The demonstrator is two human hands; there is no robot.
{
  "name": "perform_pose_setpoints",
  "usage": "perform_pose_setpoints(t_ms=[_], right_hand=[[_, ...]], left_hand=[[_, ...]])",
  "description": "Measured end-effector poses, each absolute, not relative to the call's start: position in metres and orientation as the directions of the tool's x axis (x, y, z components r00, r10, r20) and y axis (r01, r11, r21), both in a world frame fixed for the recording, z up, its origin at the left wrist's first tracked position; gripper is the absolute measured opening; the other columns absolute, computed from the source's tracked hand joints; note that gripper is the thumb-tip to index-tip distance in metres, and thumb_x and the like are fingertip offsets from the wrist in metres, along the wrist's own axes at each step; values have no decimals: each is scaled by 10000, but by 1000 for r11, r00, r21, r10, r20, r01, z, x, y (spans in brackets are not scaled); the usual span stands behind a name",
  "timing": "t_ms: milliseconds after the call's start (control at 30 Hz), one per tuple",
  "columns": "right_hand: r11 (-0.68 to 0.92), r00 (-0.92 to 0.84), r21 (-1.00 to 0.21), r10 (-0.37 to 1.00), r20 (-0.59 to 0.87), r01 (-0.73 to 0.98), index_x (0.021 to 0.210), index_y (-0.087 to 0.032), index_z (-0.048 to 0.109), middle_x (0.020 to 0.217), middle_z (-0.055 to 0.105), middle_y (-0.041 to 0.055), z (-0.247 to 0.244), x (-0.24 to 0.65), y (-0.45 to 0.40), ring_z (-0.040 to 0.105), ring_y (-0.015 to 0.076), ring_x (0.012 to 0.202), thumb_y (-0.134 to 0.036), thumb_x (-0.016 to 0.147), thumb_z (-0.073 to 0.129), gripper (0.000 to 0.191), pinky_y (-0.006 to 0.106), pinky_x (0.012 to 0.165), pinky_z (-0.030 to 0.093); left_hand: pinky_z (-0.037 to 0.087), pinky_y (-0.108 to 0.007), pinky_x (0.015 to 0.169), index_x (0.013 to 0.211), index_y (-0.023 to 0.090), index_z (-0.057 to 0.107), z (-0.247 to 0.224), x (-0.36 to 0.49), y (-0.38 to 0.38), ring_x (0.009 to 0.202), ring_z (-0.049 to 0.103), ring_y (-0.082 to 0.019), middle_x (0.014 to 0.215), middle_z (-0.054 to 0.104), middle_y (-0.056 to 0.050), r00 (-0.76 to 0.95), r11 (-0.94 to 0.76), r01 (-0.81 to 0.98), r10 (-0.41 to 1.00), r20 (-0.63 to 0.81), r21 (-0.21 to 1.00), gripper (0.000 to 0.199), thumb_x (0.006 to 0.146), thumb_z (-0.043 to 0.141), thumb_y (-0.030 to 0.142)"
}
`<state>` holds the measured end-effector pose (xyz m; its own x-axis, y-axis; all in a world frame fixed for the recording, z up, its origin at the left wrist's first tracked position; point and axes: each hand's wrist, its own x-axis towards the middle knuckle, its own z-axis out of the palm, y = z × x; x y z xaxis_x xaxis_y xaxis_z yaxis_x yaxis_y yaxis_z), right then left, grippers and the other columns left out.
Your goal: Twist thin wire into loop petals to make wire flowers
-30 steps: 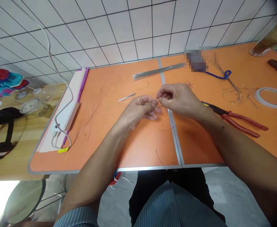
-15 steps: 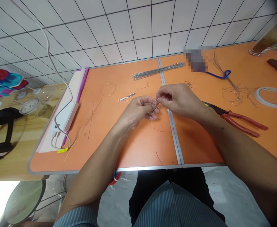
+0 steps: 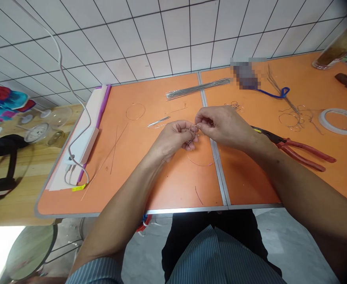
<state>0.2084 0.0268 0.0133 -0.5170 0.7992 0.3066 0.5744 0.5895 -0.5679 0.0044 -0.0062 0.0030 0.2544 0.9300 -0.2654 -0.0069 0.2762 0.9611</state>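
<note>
- From here, my left hand (image 3: 171,138) and right hand (image 3: 225,125) are working near the middle of the orange surface (image 3: 176,185), close to its centre seam.
- Both grips are pressed together, pinching a thin wire loop (image 3: 199,158) at a small bent section; the fine detail is too small to read.
- Already shaped: a separate wire ring (image 3: 135,112) lies near the left edge, and tangled wire loops (image 3: 290,120) lie towards the right edge.
- Unworked: a bundle of straight wires (image 3: 197,89) lies by the far edge, with loose straight wires (image 3: 114,150) near the left edge.
- Red-handled pliers (image 3: 305,152) lie off to the right, out of my hands.
</note>
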Motion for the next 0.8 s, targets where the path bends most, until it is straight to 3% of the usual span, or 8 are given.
perform_pose_setpoints(t_ms=[100,367,633,800], right_hand=[[610,-534,-561,783,319,559,886,-202,739,790,709,13,13,208,26,569,168,699,-162,918,608,140,338,672,349],[518,-472,-685,836,280,512,958,-211,820,764,705,-1,14,209,28,577,163,696,-219,944,645,176,331,685,371],[429,-457,-770,866,202,473,918,-211,795,775,716,9,14,210,31,605,171,710,-206,888,703,97,328,667,410],[451,-463,-746,860,215,491,904,-208,777,764,710,1,15,211,31,605,163,705,-208,892,687,92,324,667,411]], left_hand=[[512,-240,562,845,153,724,4,6,-6,533,625,-95,722,738,-24,252,277,-3,930,-268,961,85,807,729,77],[523,-235,573,872,159,733,4,5,-6,542,635,-95,747,749,-23,258,289,-62,929,-264,955,97,790,758,114],[508,-228,546,834,173,684,1,6,-6,525,629,-96,740,744,-18,256,286,-97,933,-254,953,116,782,780,136],[534,-234,581,871,170,689,2,7,-7,555,659,-102,776,758,-29,250,294,-90,931,-265,951,107,805,771,156]])
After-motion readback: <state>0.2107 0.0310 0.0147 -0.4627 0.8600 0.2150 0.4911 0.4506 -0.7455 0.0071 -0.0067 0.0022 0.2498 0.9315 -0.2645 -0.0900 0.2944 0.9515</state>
